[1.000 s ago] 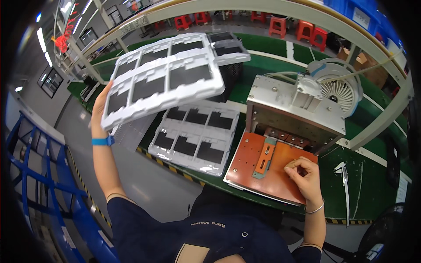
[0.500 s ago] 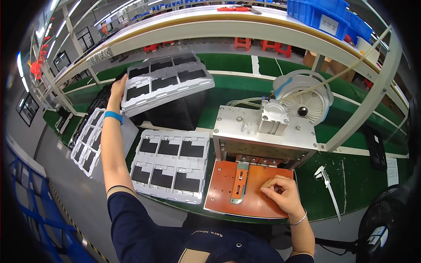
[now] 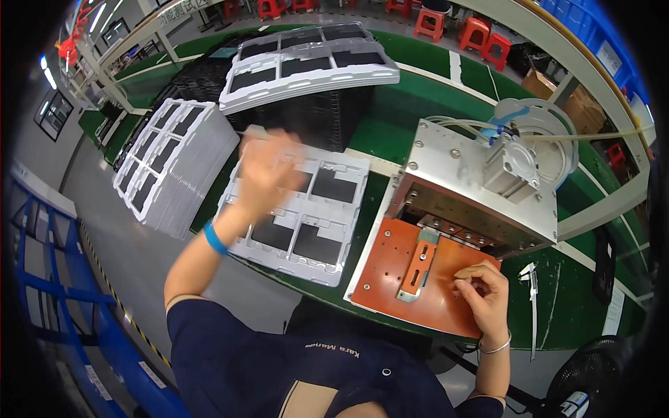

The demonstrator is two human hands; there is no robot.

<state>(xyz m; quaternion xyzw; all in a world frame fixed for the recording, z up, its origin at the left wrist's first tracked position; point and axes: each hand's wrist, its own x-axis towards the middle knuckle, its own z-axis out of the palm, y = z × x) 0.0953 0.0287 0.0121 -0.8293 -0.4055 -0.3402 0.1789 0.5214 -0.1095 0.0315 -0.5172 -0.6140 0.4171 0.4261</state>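
Note:
My left hand (image 3: 268,171), smeared by motion, hovers above a pale grey plastic tray (image 3: 355,182). Dark flat pieces (image 3: 317,242) lie in the tray's compartments; the hand hides part of them. My right hand (image 3: 484,289) is closed in a pinch above the orange plate (image 3: 390,268) of a metal press (image 3: 446,164). Something tan shows at its fingertips, but I cannot make out what it is. An orange and metal guide strip (image 3: 418,268) is fixed on the plate, left of this hand.
More filled trays (image 3: 306,66) lie tilted on a black stack (image 3: 300,118) behind; a tall tray stack (image 3: 178,164) stands at left. Calipers (image 3: 534,306) lie right of the press. A black fan (image 3: 592,380) stands at lower right, blue racks (image 3: 70,299) at lower left.
My left hand has left the edge of the tilted trays at the back and come nearer, over the flat tray. The right hand keeps its pinch above the plate. The whole view has shifted.

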